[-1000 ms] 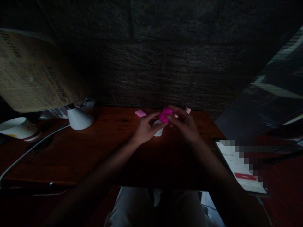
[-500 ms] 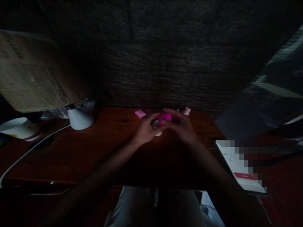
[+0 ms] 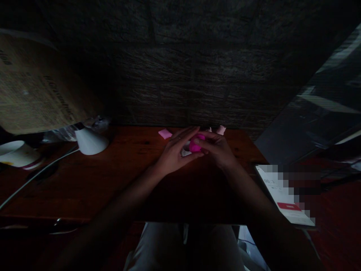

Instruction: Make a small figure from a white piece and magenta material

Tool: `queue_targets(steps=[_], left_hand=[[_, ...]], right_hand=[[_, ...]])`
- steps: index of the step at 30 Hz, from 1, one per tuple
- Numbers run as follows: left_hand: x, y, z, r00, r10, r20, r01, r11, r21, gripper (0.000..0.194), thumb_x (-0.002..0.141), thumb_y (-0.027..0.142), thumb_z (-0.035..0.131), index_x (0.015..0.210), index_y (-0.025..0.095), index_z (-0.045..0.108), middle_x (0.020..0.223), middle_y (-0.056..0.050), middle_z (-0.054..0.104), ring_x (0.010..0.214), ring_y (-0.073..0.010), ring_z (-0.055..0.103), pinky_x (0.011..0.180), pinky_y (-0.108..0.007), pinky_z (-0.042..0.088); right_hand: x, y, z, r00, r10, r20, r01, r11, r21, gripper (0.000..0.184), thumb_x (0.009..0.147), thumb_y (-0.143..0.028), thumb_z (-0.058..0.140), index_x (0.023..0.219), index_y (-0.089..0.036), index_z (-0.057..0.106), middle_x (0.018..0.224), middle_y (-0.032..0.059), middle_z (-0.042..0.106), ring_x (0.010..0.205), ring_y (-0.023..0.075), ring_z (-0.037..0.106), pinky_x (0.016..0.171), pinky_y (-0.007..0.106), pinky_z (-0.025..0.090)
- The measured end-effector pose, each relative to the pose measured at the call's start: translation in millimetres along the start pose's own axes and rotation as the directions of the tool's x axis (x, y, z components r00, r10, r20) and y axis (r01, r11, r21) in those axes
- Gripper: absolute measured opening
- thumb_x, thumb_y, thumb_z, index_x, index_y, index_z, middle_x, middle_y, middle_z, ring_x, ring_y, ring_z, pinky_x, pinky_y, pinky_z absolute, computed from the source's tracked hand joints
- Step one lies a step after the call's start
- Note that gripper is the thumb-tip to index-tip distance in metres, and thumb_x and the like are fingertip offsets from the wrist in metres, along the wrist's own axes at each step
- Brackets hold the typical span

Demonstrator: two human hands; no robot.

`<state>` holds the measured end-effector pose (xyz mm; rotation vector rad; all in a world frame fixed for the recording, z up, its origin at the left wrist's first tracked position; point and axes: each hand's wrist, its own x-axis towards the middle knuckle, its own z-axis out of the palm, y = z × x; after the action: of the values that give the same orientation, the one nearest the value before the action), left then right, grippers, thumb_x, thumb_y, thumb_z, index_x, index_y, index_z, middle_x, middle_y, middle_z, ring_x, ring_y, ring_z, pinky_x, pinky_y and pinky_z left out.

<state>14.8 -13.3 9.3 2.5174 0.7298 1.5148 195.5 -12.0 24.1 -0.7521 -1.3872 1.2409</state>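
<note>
Between my two hands, over the middle of the wooden table, is a bright pink lump [image 3: 196, 144] with a smooth, rounded look; its material is hard to tell in the dim light. My right hand [image 3: 218, 148] grips it, thumb pressed on its near face and fingers behind. My left hand [image 3: 175, 152] curves round its left side, fingers stretched above and thumb beneath. A small white object [image 3: 185, 152] shows through the gap beside my left thumb, mostly hidden. Past the hands lie a flat pink piece [image 3: 165, 133] and a paler pink piece [image 3: 221, 130].
On the left of the wooden table [image 3: 121, 180] stand a lamp with a white cone base [image 3: 91, 141] and printed shade [image 3: 36, 86], its cable, and a paper cup [image 3: 18, 154]. A lit screen [image 3: 279, 195] is at the right edge. A dark stone wall [image 3: 180, 75] rises behind.
My left fingers have straightened and reached further over the pink lump. The lump looks rounder and fuller, and my right thumb now lies across its face. The view has shifted slightly.
</note>
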Motion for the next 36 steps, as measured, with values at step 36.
queue_targets(steps=[36], left_hand=[[-0.8,1.2,3.4,0.976,-0.211,0.052,0.214,0.895,-0.392,0.062,0.090,0.038,0.075,0.147,0.023,0.056,0.149,-0.013,0.061,0.136,-0.0253,0.060,0.117,-0.039,0.047]], right_hand=[[-0.5,-4.3,2.7,0.999,-0.019,-0.046,0.022,0.997,0.071,0.037,0.073,-0.049,0.085,0.101,-0.025,0.079,0.070,-0.0038,0.069,0.047,0.0062,0.040,0.043,0.022,0.031]])
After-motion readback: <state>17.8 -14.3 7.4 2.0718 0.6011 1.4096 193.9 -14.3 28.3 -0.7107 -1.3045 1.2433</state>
